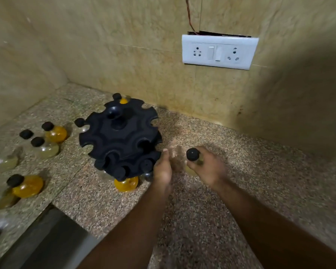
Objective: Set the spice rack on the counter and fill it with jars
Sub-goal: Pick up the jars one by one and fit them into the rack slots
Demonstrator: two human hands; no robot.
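Note:
A black two-tier spice rack (120,136) with notched slots stands on the granite counter (231,191) near the back wall. A yellow-filled jar (126,183) sits in a lower front slot, and another jar (122,99) shows behind the rack. My right hand (208,167) grips a black-capped jar (193,155) just right of the rack. My left hand (163,167) is beside the rack's lower tier with fingers straight, blurred by motion.
Several black-capped jars, some yellow (55,133), some clear (42,147), stand on the counter at the left. A white switch and socket plate (219,52) is on the tiled wall. A sink edge (46,239) runs along the lower left.

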